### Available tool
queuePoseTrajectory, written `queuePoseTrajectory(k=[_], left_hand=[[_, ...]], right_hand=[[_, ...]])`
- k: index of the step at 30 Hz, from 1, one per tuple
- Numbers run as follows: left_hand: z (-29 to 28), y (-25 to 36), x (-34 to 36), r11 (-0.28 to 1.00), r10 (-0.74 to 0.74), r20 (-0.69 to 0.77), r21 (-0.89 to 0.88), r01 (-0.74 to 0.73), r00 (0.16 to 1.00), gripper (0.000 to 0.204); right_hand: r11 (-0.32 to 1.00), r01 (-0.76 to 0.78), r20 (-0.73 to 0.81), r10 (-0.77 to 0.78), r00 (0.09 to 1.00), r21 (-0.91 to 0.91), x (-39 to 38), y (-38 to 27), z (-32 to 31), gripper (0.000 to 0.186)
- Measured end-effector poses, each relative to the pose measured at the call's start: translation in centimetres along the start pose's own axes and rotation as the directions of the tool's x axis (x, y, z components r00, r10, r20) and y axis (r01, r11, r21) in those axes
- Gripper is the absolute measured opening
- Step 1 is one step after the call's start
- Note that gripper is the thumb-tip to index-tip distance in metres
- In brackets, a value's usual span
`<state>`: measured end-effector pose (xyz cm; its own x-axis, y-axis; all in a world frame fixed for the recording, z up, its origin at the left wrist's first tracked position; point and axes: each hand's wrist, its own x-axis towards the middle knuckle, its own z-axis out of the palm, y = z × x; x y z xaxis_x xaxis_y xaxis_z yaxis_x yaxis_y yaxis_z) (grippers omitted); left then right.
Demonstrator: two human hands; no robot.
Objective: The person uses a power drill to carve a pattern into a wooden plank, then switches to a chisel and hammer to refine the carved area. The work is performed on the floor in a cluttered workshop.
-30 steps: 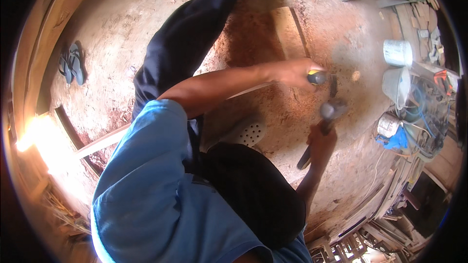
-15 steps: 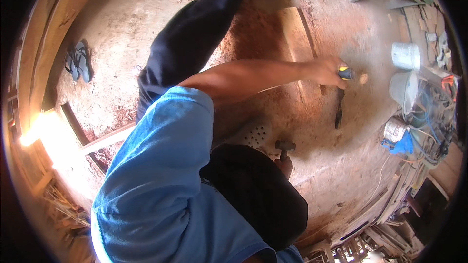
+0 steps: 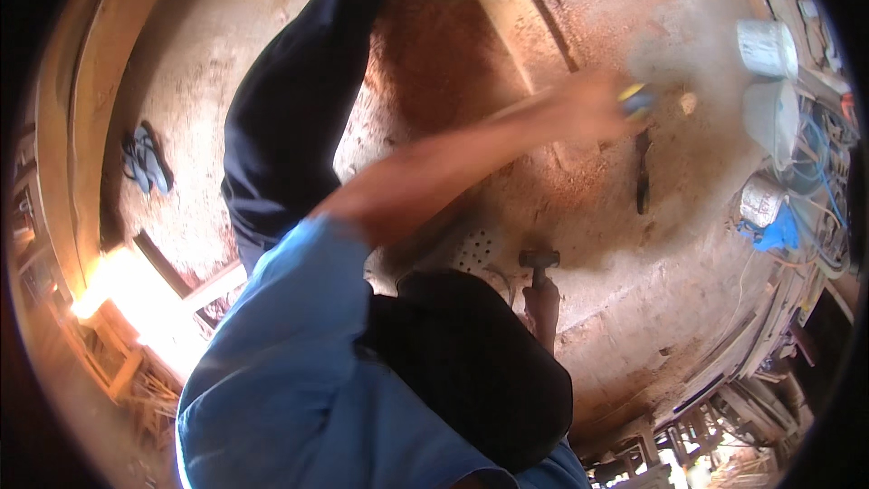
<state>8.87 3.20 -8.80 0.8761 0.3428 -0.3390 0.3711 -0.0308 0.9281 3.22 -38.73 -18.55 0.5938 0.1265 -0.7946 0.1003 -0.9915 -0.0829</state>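
My left arm reaches across to the right, over the wooden plank point(image 3: 511, 23) on the floor. My left hand point(image 3: 602, 104), smeared by motion, is closed round a yellow-and-black handle point(image 3: 636, 101); the rest of that tool is hidden. Lower down, my right hand point(image 3: 541, 301) grips a hammer point(image 3: 539, 259) with a dark, blunt head, held beside a dark brimless shape point(image 3: 471, 362) that covers part of my body. Below the left hand, a narrow dark object point(image 3: 643, 172) lies on the floor; its kind is unclear. A small pale round piece point(image 3: 688, 103) sits to the right.
Two pale buckets point(image 3: 768, 50) stand at the right, near a tangle of hoses point(image 3: 819, 163) and a blue cloth point(image 3: 777, 231). A pair of sandals point(image 3: 145, 159) lies at the left. Wood scraps point(image 3: 742, 430) are piled at the lower right. Wooden beams point(image 3: 113, 54) line the left side.
The view has shifted, so the plank and my leg appear farther up and left. My right hand with the hammer shows more of its forearm. Both hands keep their hold.
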Motion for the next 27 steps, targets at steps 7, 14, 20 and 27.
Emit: queuePoseTrajectory(k=[7,14,20,27], left_hand=[[-0.5,6.0,8.0,0.997,0.012,0.256,-0.077,0.008,0.967,0.038],[-5.4,7.8,-0.9,0.943,0.205,0.062,-0.28,-0.18,0.977,0.038],[-4.6,5.0,-2.9,0.934,0.3,-0.015,-0.198,-0.296,0.954,0.041],[-4.4,4.9,-4.1,0.9,0.363,-0.048,-0.242,-0.363,0.931,0.048]], right_hand=[[1.0,-0.028,-0.029,0.028,0.999,0.012,0.0,-0.4,0.4,0.032],[0.997,0.022,-0.039,-0.024,0.999,-0.071,-0.8,-1.4,-0.2,0.034],[0.994,0.044,-0.027,-0.047,0.999,-0.104,-2.0,-3.3,-1.2,0.031],[0.999,-0.042,-0.009,0.042,0.999,0.003,-2.1,-3.3,-1.0,0.027]])
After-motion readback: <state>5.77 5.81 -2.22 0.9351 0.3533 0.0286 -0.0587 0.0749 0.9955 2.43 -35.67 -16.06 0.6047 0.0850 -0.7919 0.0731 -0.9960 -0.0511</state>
